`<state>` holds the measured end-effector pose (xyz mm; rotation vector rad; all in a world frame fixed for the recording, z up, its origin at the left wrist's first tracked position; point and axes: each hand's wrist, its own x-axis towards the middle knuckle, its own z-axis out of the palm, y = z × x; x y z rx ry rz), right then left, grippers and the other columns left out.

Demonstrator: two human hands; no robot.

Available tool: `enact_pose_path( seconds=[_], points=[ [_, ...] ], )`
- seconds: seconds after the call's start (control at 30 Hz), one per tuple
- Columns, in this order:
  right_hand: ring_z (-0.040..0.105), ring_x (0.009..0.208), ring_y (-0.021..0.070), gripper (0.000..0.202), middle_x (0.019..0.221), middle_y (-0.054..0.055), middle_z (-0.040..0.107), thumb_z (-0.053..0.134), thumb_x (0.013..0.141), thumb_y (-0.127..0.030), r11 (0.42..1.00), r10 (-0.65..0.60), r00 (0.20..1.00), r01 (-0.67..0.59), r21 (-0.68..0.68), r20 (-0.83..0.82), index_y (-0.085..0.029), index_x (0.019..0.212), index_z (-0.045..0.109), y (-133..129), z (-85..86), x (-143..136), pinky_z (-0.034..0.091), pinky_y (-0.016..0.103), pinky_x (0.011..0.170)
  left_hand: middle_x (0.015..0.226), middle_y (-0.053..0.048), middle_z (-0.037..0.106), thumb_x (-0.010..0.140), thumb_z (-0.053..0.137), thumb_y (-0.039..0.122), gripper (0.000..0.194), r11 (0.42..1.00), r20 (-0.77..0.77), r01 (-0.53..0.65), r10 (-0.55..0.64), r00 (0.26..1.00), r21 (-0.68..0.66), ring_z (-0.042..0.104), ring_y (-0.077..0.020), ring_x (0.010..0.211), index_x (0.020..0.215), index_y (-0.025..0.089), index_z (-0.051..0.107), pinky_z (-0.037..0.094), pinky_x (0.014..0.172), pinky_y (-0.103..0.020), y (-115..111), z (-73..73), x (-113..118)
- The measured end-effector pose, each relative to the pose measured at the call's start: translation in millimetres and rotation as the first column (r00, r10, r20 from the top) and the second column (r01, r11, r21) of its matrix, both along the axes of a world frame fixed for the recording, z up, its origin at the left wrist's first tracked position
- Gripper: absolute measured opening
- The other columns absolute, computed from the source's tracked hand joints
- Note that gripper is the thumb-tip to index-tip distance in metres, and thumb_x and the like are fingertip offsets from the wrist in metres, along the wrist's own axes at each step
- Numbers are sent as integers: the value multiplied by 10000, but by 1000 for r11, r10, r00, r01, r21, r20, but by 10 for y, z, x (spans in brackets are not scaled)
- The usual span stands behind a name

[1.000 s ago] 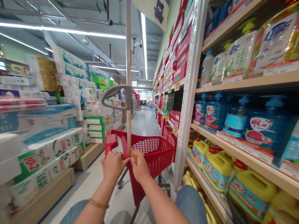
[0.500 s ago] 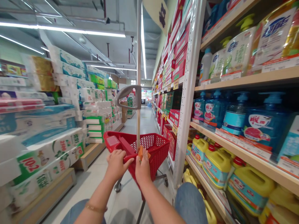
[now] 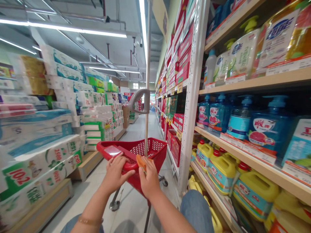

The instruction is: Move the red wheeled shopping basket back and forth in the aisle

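Observation:
A red shopping cart (image 3: 155,149) with a perforated basket stands just ahead of me on the aisle floor. On the left side of its near rim lies my left hand (image 3: 117,171), fingers over the edge and thumb pointing right. My right hand (image 3: 148,176) is close beside it at the near right of the rim, holding an orange cloth (image 3: 141,162) partly hidden by the fingers. From the basket rises a tall pale pole (image 3: 147,129) with a grey loop handle (image 3: 141,101).
At the right, shelves (image 3: 243,84) hold blue pump bottles (image 3: 268,126) and yellow jugs (image 3: 255,191). A white upright post (image 3: 191,97) stands near the cart. Stacked paper packs (image 3: 48,158) line the left. My bent knee (image 3: 196,210) shows at the lower right.
The cart's basket has shifted left and turned slightly in view. My left hand has moved a little left with it. The orange cloth shows further left of my right fingers.

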<state>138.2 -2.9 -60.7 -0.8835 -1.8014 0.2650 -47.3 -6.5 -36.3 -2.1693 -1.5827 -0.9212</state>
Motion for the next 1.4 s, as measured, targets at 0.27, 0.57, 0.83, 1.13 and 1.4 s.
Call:
enact_pose_path(
  seconds=[0.27, 0.57, 0.83, 1.13, 1.4],
  points=[
    [485, 1259, 242, 428, 1320, 122, 574, 477, 908, -285, 993, -51, 996, 43, 106, 75, -121, 1294, 562, -113, 290, -313, 319, 448, 1117, 1163, -124, 610, 837, 468, 309, 361, 999, -7, 5, -4, 1000, 50, 511, -277, 1158, 1170, 188, 535, 323, 1015, -457, 52, -195, 199],
    [481, 1276, 221, 428, 1335, 106, 563, 370, 966, -296, 985, -170, 982, 166, 53, 86, -153, 1340, 519, 5, 174, 144, 379, 431, 1082, 1394, -117, 488, 720, 645, 561, 498, 992, -25, -105, 107, 994, 63, 367, -345, 1309, 1121, 268, 614, 194, 1080, -550, 84, -134, -11],
    [472, 1272, 254, 447, 1329, 128, 566, 480, 923, -315, 963, -220, 954, 178, 201, 206, -106, 1313, 540, -22, 214, -217, 338, 434, 1098, 1370, -119, 521, 825, 506, 297, 499, 995, -21, -99, 100, 995, 19, 439, -289, 1260, 1319, 227, 496, 306, 1009, -453, 126, -108, 277],
    [489, 1241, 268, 427, 1286, 154, 589, 512, 915, -308, 914, -391, 894, 350, 205, 219, -118, 1295, 548, 261, 176, 245, 335, 468, 1075, 1133, -148, 635, 716, 521, 727, 719, 946, 7, -322, 323, 947, -40, 523, -334, 1118, 1159, 162, 557, 301, 999, -477, 189, 0, -180],
    [388, 1340, 219, 457, 1391, 100, 513, 498, 930, -307, 972, -217, 943, 185, 145, 251, -152, 1360, 493, 271, 292, 63, 279, 411, 1125, 965, -134, 668, 832, 454, 633, 525, 976, -93, -208, 213, 973, 64, 579, -302, 933, 1018, 162, 592, 366, 868, -442, 187, 40, 88]
  ],
)
